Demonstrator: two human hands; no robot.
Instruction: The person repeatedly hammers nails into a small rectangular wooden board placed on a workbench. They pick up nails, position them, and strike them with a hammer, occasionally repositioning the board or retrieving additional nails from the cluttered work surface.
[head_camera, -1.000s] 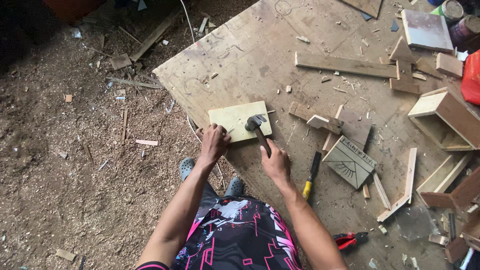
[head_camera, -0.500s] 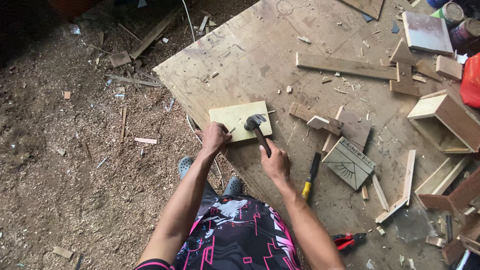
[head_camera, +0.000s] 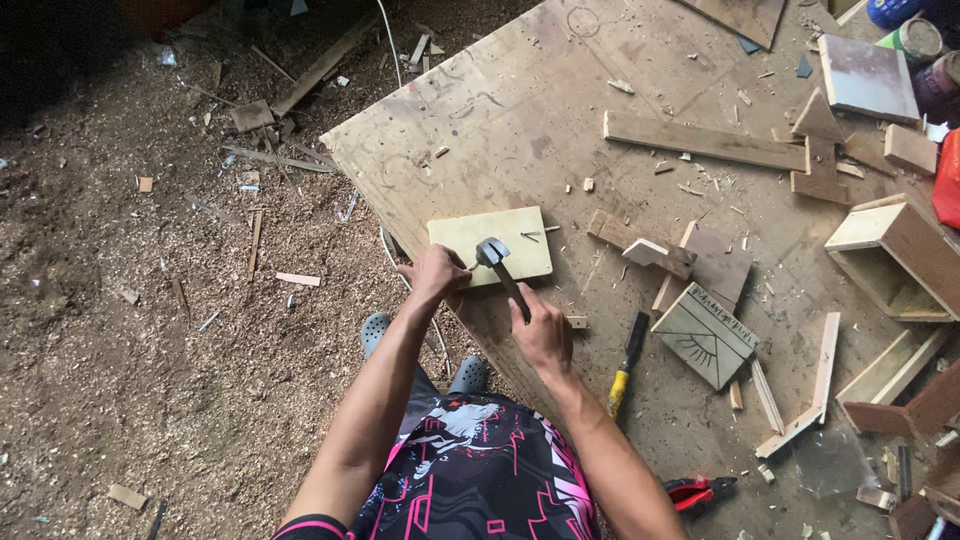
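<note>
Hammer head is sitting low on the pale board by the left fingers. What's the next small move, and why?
Probably a light tap: the right hand holds the hammer just above the board, and the left hand pinches something small beside it, likely a nail, so a hard blow risks fingers.

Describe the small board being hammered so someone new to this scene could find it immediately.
Start at the big plywood table and go to its near left edge. There the left hand steadies a pale yellowish board while the right hand swings a hammer onto it. It is lighter and cleaner than the brown offcuts nearby.
</note>
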